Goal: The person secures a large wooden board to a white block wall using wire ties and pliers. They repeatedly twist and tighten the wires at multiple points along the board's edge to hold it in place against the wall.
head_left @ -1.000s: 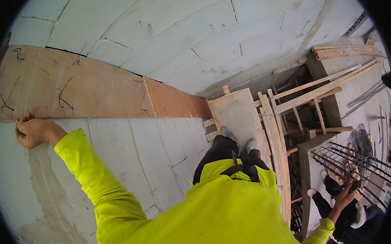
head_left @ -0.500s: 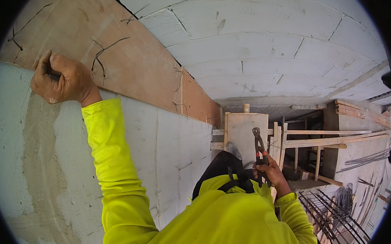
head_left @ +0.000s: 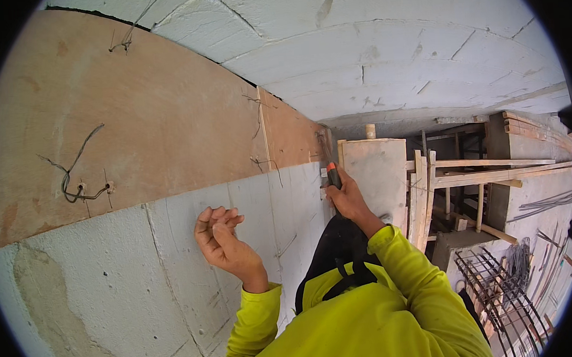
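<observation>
Our right hand [head_left: 349,198] is closed around the black pincers [head_left: 333,173] with a red band. Their top is near the far plywood panel [head_left: 291,131]; we can't tell if they touch. Our left hand [head_left: 228,244] is empty, loosely curled, by the pale wall [head_left: 192,256]. Twisted wires [head_left: 69,171] poke from the near plywood panel [head_left: 164,114].

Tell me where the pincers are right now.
In the head view, the pincers are right of centre, in the grip of the right hand, between the plywood strip's right end and the pale board.
</observation>
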Motion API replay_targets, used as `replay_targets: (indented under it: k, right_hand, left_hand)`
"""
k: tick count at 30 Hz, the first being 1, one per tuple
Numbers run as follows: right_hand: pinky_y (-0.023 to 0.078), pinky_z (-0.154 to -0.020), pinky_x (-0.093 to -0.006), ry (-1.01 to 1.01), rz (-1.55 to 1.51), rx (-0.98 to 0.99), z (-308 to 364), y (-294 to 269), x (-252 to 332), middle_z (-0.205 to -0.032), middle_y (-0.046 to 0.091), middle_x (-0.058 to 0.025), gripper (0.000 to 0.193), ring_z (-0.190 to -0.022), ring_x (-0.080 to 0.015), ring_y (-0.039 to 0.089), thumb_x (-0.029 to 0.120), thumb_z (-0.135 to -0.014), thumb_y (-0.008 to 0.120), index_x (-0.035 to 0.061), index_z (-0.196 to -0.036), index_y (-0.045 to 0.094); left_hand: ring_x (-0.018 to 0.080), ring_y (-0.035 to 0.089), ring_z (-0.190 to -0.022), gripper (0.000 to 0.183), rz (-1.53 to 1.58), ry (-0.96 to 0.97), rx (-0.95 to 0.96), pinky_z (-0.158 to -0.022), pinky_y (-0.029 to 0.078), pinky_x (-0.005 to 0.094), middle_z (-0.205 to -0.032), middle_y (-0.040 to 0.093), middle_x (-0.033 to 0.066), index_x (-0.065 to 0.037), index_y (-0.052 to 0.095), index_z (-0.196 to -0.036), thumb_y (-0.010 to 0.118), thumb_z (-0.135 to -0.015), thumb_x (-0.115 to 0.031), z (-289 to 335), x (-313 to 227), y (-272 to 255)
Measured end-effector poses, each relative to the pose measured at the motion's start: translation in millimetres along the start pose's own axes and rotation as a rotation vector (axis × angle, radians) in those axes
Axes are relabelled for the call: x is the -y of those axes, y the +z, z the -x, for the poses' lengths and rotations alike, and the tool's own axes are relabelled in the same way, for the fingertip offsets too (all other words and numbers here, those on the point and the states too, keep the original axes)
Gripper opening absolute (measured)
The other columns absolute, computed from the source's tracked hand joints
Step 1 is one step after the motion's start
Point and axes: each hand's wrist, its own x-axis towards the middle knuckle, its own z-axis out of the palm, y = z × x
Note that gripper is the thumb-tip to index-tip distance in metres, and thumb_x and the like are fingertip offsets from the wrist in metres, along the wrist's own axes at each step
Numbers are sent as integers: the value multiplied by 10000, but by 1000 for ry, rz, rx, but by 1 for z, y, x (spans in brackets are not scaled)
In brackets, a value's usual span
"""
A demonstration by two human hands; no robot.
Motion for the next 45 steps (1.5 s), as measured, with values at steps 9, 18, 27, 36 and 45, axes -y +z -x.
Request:
replay_targets:
  k: [9, 18, 27, 36, 45]
  right_hand:
    - [505, -586, -312, -163, 172, -17, -112, 89, -17, -794, 578, -58, 634, -650, -143, 567, 22, -908, 529, 33, -1507, 319]
    - [470, -530, -314, -78, 222, 7, -98, 42, -35, -715, 542, -31, 798, -583, -133, 548, 79, -866, 574, 63, -1589, 236]
    - [521, -581, -308, 121, -122, 44, -70, 37, -60, -810, 584, -36, 576, -624, -139, 580, 105, -897, 613, -12, -1419, 400]
    - [451, -695, -275, -591, 202, 7, -59, 61, 117, -838, 549, -18, 377, -734, -105, 509, 85, -919, 673, 33, -1245, 490]
    - [476, -626, -306, -123, -226, 97, -106, 70, 84, -824, 556, -25, 252, -732, -142, 588, 81, -916, 669, 96, -1093, 490]
  left_hand:
    - [275, 634, -1159, 433, -251, -165, 139, -882, 562, 370, -1325, 589, 209, 76, 465, -1387, 481, -1047, -191, -1, 62, 8]
    - [231, 717, -906, 279, -448, -98, 112, -708, 569, 298, -1072, 673, 152, 79, 585, -1170, 513, -1028, -151, -19, 67, 33]
    - [169, 716, -709, 191, -414, -88, -59, -544, 541, 265, -866, 717, 119, 49, 651, -974, 543, -1000, -106, -28, 64, 39]
    - [151, 693, -607, 186, -294, 42, -173, -519, 548, 257, -716, 687, 93, 47, 645, -897, 531, -983, -73, -54, 17, 43]
    - [114, 601, -500, 234, -209, 31, -254, -487, 497, 254, -592, 639, 80, 19, 621, -771, 535, -966, -78, -58, 16, 48]
